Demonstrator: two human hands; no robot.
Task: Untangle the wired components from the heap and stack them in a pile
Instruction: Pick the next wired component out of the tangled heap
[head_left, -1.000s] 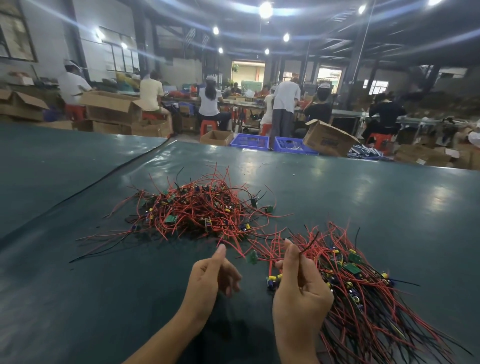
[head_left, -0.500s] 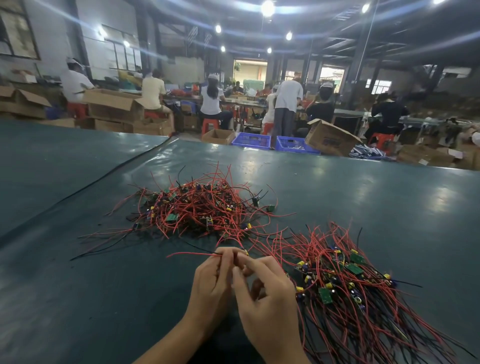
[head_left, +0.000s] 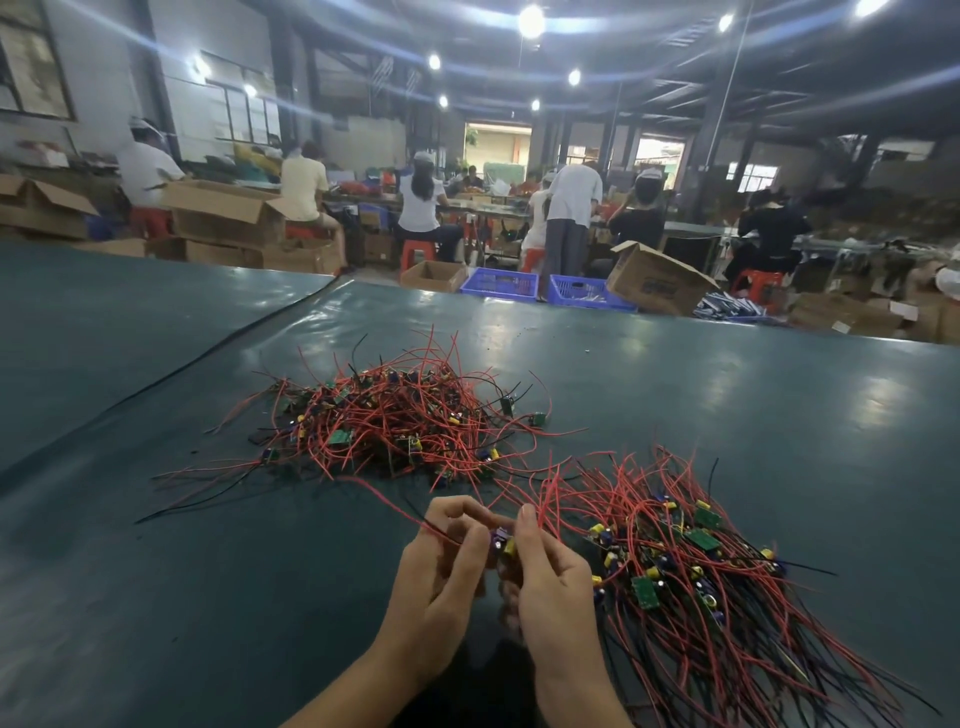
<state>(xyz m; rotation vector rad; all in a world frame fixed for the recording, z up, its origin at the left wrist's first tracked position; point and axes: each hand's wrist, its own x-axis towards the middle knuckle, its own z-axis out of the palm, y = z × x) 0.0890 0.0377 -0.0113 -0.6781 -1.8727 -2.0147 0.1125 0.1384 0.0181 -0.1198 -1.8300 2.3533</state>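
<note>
— Fingers (head_left: 527, 522) of left hand (head_left: 441, 571) and right hand (head_left: 550, 592) pinching one small purple-and-yellow wired component (head_left: 500, 544)?
— Yes; its red lead (head_left: 395, 506) trails left to the tangled red-wire heap (head_left: 395, 421), combed pile (head_left: 701, 571) just right, right hand nearer.

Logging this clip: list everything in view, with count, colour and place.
tangled heap: one, red and black wires, table centre
sorted pile: one, same colours, right of the hands
wired component: one, purple and yellow, between both hands
table: one, dark teal, foreground
blue crates: two, beyond the table's far edge
cardboard boxes: several, brown, background
workers: several, at background benches
left hand: holds the component's red wire
right hand: pinches the component
</note>
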